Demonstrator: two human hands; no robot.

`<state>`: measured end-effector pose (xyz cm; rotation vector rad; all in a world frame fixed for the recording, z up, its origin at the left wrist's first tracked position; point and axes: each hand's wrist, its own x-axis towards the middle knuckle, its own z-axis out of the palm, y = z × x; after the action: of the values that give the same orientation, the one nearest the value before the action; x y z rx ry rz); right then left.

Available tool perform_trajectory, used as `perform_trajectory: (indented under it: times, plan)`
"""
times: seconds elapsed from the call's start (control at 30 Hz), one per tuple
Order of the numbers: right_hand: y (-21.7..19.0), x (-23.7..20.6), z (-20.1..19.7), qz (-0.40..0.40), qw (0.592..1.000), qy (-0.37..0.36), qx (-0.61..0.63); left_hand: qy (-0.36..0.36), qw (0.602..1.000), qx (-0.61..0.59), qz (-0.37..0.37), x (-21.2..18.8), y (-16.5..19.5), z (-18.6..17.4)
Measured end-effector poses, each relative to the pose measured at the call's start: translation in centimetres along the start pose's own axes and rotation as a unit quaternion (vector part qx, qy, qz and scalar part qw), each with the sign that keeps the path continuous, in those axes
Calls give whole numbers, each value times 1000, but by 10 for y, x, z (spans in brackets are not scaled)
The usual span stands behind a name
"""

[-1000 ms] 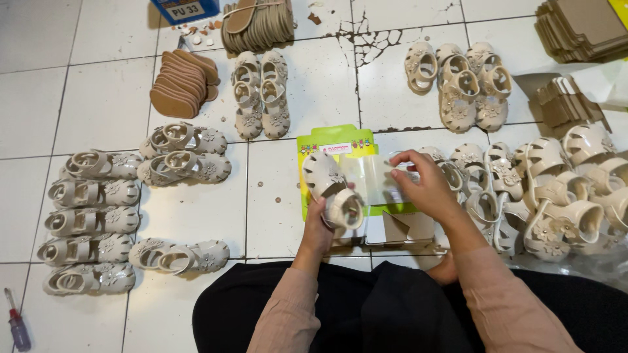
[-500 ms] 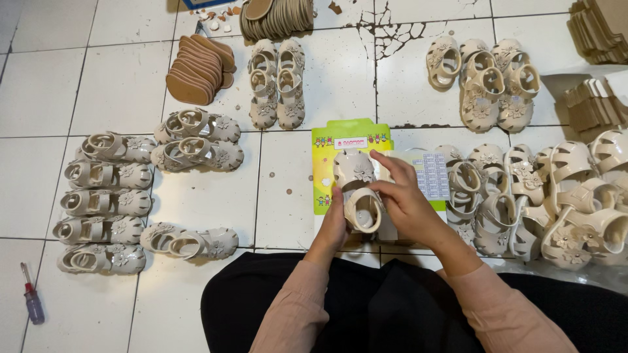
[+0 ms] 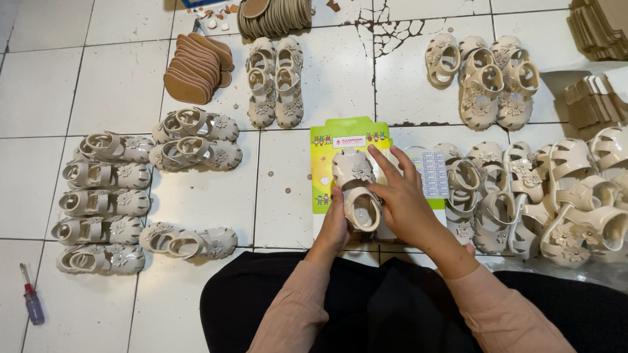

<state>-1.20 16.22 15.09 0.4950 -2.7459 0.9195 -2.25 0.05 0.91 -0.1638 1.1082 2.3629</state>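
While a cream sandal (image 3: 356,189) is held over the green box (image 3: 347,140), its heel end is gripped from below by the left hand (image 3: 335,225), whose fingers are curled closed around it. The right hand (image 3: 402,199) is laid against the sandal's right side, with the index finger stretched up along the toe end and the remaining fingers loosely bent; the sandal is touched by it, but a full grip cannot be told. Just right of the right hand a heap of sandals (image 3: 549,196) is piled. Well to the left of the left hand, paired sandals (image 3: 98,202) are set in rows on the tiled floor (image 3: 118,85). Beyond both hands a further pair (image 3: 275,82) is placed, with stacked insoles (image 3: 196,68) to its left. A screwdriver (image 3: 29,301) lies far left.
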Motion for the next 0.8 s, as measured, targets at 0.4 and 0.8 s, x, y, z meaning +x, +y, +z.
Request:
perform_trajectory:
  times: [0.4, 0.8]
  plan:
    - [-6, 0, -3, 19, 999, 5, -28, 10, 1000, 2, -3, 0, -3, 0]
    - [-9, -3, 1, 40, 998, 2, -51, 13, 1000, 7, -9, -4, 0, 3]
